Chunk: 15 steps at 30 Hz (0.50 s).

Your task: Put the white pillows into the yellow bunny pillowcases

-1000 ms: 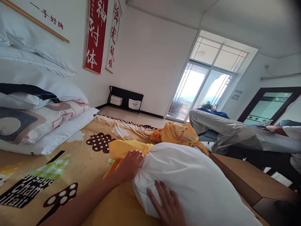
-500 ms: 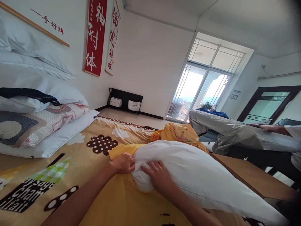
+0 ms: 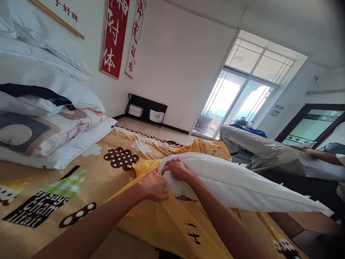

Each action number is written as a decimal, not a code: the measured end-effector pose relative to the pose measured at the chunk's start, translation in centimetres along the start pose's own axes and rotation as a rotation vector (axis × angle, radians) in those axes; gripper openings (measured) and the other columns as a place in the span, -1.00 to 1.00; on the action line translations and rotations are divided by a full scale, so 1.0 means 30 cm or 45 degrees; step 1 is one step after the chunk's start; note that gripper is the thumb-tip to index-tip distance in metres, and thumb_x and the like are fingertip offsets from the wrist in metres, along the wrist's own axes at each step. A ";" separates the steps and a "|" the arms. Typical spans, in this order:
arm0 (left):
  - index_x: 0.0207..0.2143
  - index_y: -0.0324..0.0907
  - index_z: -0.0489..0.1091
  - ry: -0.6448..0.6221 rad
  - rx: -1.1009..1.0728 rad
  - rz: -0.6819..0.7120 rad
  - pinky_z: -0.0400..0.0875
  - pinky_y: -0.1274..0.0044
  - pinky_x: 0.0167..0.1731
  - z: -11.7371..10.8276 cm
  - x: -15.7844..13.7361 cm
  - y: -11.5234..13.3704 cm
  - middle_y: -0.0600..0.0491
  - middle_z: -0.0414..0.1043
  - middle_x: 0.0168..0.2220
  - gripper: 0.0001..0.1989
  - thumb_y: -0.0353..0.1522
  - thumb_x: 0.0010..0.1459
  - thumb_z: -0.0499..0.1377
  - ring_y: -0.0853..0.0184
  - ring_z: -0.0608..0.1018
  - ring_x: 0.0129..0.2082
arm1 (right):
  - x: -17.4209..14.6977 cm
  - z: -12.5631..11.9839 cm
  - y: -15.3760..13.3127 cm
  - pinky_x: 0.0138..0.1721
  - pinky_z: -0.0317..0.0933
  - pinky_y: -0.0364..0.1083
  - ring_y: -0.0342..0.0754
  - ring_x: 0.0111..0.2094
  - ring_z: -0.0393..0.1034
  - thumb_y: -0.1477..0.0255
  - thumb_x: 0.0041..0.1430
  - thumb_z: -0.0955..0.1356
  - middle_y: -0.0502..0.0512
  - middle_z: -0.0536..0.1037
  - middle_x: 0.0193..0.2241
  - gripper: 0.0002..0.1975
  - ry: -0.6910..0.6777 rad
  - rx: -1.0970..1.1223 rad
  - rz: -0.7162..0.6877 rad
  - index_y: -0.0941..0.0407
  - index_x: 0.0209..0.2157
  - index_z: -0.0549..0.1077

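At six o'clock, the left hand (image 3: 155,185) clenches yellow cloth (image 3: 172,219) while the right hand's (image 3: 178,169) curled fingers grasp the white pillow (image 3: 229,180); pulling the fabric taut should help.

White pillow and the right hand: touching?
Touching. The head view shows the right hand lying against the white pillow, fingers bent at its near-left end, no gap between.

Over on the wall, a red calligraphy scroll (image 3: 114,39) hangs beside a white scroll (image 3: 134,43) — and, near the sliding glass doors (image 3: 229,93), I can make out a plant (image 3: 242,121) (green, rather leafy).
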<state>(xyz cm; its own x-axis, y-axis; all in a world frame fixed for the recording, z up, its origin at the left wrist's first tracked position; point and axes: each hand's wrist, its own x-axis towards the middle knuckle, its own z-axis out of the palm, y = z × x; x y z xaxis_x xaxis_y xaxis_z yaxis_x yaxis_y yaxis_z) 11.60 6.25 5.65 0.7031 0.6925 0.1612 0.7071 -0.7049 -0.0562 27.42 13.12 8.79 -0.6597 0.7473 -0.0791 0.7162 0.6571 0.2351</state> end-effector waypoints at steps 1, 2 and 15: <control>-0.41 -0.28 0.57 0.032 0.042 0.027 0.23 0.25 0.02 -0.012 -0.008 -0.006 -0.17 0.56 -0.43 -0.60 -0.20 0.15 0.04 0.13 0.56 -0.35 | 0.018 -0.008 0.003 -0.01 0.05 0.03 0.01 -0.02 0.29 0.69 0.06 0.22 0.05 0.50 -0.06 -0.48 -0.018 0.015 0.001 -0.11 -0.11 0.54; -0.43 -0.27 0.57 0.065 0.082 0.049 0.26 0.26 -0.02 -0.021 -0.012 -0.011 -0.16 0.55 -0.45 -0.60 -0.20 0.14 0.04 0.14 0.56 -0.38 | 0.035 -0.013 0.002 0.00 0.05 0.03 0.01 -0.02 0.30 0.70 0.04 0.22 0.05 0.50 -0.06 -0.47 -0.034 0.028 0.001 -0.10 -0.11 0.54; -0.58 -0.18 0.52 0.411 0.145 0.216 0.28 0.34 -0.18 -0.003 0.050 -0.038 -0.03 0.49 -0.60 -0.71 -0.27 0.08 0.11 0.30 0.46 -0.59 | 0.021 0.183 -0.089 -0.07 0.24 -0.05 0.01 -0.16 0.39 0.53 0.09 0.28 0.18 0.56 -0.22 -0.83 -0.028 0.239 -0.083 0.16 -0.28 0.48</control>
<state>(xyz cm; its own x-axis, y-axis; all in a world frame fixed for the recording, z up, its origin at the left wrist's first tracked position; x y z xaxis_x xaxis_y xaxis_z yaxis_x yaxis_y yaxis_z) 11.85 8.09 6.06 0.7639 0.4709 0.4413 0.5995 -0.7710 -0.2150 26.34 12.36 2.79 -0.7025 0.7032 -0.1097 0.7033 0.7095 0.0439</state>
